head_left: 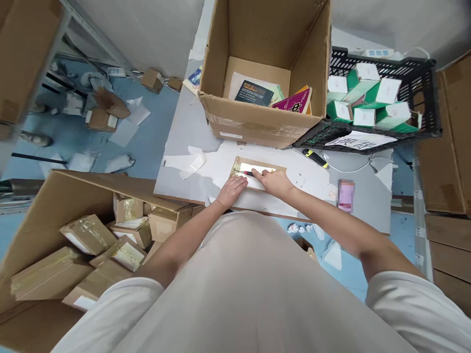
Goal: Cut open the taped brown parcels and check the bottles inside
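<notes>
A small flat cardboard box (260, 185) with a white label and shiny clear tape at its left end lies on the table in front of me. My right hand (274, 182) is closed around a slim cutter (248, 173) with a dark and red body. The cutter's tip points left, at the taped end of the box; whether it touches the tape is too small to tell. My left hand (233, 190) lies flat on the near left side of the box, fingers stretched out, holding nothing.
Behind the box stands a large open carton (261, 117) with several books inside. A black crate (429, 98) of green-and-white boxes is to its right. A yellow-black utility knife (315, 158) and a pixelated pink item (346, 195) lie right. At left, a big carton (37, 215) holds taped parcels.
</notes>
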`<state>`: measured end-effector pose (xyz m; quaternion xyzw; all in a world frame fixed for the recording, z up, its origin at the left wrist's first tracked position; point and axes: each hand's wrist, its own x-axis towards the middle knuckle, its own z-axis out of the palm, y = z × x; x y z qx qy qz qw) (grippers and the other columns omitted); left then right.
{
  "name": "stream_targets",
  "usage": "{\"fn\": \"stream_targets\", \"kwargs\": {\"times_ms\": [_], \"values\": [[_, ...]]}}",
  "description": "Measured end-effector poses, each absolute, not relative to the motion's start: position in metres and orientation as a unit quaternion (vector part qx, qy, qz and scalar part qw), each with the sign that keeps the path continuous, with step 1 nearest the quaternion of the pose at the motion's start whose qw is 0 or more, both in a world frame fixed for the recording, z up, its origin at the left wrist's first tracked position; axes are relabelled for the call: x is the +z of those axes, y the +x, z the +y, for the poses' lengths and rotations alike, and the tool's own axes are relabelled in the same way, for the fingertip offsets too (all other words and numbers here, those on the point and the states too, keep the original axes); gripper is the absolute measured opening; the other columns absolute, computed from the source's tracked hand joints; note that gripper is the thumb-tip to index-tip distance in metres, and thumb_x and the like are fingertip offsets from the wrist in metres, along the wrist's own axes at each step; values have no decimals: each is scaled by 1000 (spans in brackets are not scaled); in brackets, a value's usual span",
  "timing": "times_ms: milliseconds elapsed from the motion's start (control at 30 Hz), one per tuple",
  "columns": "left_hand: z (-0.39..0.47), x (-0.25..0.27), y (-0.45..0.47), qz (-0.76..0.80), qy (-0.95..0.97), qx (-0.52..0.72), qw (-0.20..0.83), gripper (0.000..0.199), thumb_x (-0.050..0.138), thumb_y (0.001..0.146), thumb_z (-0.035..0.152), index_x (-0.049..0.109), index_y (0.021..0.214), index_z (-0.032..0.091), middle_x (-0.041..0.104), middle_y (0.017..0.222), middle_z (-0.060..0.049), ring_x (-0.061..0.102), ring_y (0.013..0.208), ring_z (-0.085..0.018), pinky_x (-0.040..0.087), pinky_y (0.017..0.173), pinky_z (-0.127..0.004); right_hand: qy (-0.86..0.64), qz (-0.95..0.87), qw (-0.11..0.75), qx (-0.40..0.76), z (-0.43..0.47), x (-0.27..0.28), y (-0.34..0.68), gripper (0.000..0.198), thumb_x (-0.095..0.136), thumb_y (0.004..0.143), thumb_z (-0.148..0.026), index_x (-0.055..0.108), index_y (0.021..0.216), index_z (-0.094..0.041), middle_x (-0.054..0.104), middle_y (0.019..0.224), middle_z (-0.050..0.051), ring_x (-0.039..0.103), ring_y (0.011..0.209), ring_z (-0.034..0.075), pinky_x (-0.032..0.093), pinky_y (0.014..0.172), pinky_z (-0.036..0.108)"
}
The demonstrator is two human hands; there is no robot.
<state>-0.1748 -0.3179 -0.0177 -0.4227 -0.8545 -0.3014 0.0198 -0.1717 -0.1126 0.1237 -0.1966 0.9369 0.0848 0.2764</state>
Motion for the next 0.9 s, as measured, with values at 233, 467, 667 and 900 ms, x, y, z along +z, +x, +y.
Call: {"fn": "stream_targets", "kwargs": {"times_ms": [233,467,667,900], "values": [[-318,-18,-175,-858,-429,-279,37,32,36,96,18,59,118,18,64,122,-11,54,123,-21,46,102,-45,-186,938,277,93,-122,140,-168,54,25,91,-7,27,144,-18,65,108,20,68,87,26,45,67,32],[-318,-16,-172,-870,-421,-256,21,35,35,95,15,60,119,19,64,123,-10,53,123,-21,45,102,-45,-196,926,304,108,-94,138,-164,48,28,92,-10,36,139,-16,66,108,21,68,89,27,44,67,33],[-316,-14,-169,-880,-403,-253,-6,36,36,93,12,60,120,20,62,125,-9,51,126,-21,42,104,-45,-137,928,317,136,-49,152,-136,48,30,90,-6,42,135,-20,69,99,17,68,85,25,40,64,30],[-312,-10,-169,-888,-396,-235,-10,35,37,92,12,61,116,19,63,124,-9,52,124,-22,42,101,-43,-84,937,309,141,6,167,-89,61,33,87,-4,33,143,-28,68,97,14,68,75,22,40,62,30]]}}
